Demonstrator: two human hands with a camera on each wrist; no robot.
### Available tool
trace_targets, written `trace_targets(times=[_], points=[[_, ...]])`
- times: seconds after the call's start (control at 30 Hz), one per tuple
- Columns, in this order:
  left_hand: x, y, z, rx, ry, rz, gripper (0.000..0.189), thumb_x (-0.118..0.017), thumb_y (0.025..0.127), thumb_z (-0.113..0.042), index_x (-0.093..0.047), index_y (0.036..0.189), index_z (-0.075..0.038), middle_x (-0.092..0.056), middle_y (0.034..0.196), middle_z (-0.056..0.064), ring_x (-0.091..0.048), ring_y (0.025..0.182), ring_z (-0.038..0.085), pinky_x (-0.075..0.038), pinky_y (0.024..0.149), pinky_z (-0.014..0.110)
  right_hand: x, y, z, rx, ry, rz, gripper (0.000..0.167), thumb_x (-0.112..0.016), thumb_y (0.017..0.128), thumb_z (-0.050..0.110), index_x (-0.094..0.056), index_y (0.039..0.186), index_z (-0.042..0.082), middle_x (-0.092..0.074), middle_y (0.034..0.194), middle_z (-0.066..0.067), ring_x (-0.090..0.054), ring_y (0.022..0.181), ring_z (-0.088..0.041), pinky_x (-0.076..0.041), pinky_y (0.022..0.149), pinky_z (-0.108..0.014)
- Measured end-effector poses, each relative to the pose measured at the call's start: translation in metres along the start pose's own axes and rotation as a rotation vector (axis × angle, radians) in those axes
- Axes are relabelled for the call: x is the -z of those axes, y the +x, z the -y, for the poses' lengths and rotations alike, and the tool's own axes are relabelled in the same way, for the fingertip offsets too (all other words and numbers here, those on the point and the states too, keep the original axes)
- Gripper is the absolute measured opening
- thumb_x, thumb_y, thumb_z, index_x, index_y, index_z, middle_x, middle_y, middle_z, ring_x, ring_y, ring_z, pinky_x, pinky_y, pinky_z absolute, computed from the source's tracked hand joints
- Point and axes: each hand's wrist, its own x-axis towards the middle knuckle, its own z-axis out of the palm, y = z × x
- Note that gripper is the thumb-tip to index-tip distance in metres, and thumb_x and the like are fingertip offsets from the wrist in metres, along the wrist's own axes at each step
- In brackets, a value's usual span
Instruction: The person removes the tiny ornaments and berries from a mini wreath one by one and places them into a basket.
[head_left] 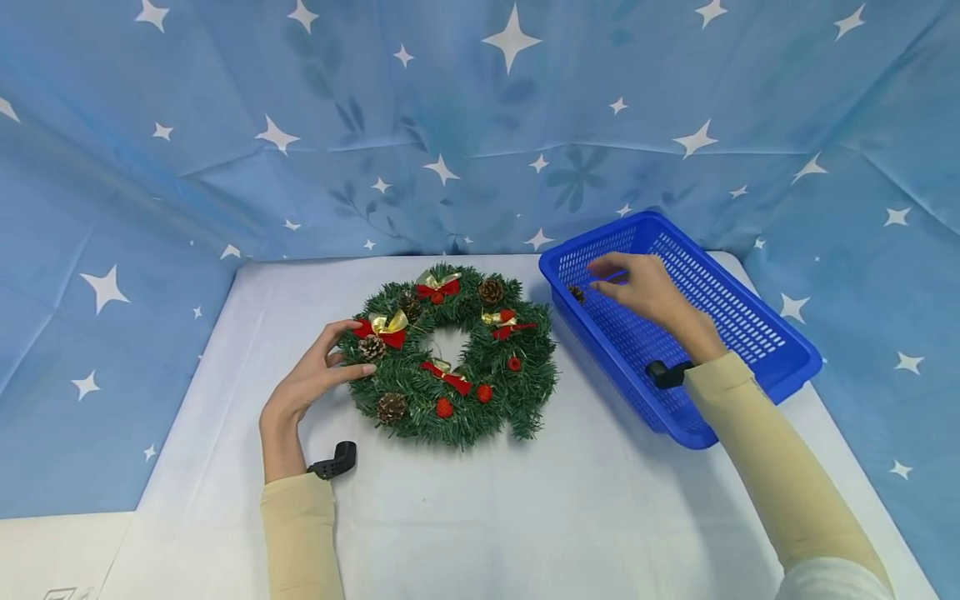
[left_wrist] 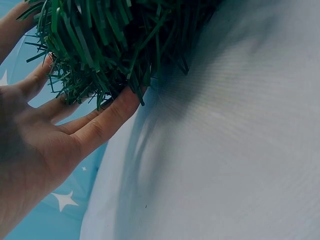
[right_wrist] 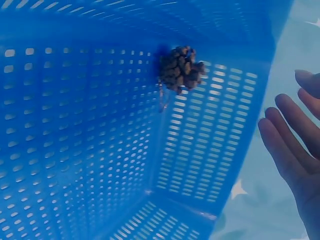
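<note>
A green wreath [head_left: 480,417] lies on the white table, decorated with red and gold bows [head_left: 386,327], pine cones [head_left: 391,407] and red berries [head_left: 484,392]. At its left edge my left hand [head_left: 311,371] grips the greenery, with the thumb on top. The left wrist view shows fingers [left_wrist: 107,122] of that hand reaching under the needles. Over the blue basket [head_left: 772,337] hovers my right hand [head_left: 645,287], fingers loosely bent and holding nothing. One pine cone [right_wrist: 180,70] with a thin wire sits inside the basket, apart from the right hand's fingers [right_wrist: 280,145].
The perforated basket stands at an angle on the right of the table, close to the wreath's right side. A blue curtain [head_left: 465,108] with white stars hangs behind and along both sides. White tabletop [head_left: 525,517] stretches in front of the wreath.
</note>
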Motion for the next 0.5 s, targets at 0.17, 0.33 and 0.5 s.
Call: trace_targets(times=[0.17,0.33,0.5], points=[[0.000,0.000,0.000,0.004,0.002,0.001,0.085,-0.080,0.091,-0.036,-0.030,0.159,-0.031,-0.006,0.174,0.000,-0.012,0.155,0.052,-0.020,0.116,0.075,0.002,-0.006,0.004,0.041,-0.004,-0.039,0.028,-0.070,0.096,0.003,-0.071,0.123,-0.001,-0.072,0.118,-0.024,-0.071,0.106,-0.040,-0.058,0.091,-0.051],[0.000,0.000,-0.001,0.009,0.007,-0.002,0.085,-0.081,0.091,-0.036,-0.030,0.159,-0.032,-0.005,0.174,0.000,-0.012,0.155,0.051,-0.020,0.116,0.074,0.002,-0.008,0.009,0.078,-0.003,-0.067,0.027,-0.071,0.095,0.003,-0.072,0.122,-0.001,-0.073,0.119,-0.021,-0.072,0.106,-0.038,-0.059,0.090,-0.050],[-0.001,0.000,-0.001,0.012,0.008,-0.004,0.085,-0.081,0.091,-0.036,-0.031,0.159,-0.032,-0.004,0.174,0.001,-0.011,0.155,0.052,-0.020,0.116,0.075,0.002,-0.010,0.018,0.134,-0.024,-0.092,0.028,-0.072,0.094,0.002,-0.072,0.122,-0.002,-0.073,0.120,-0.021,-0.072,0.105,-0.041,-0.058,0.090,-0.053]])
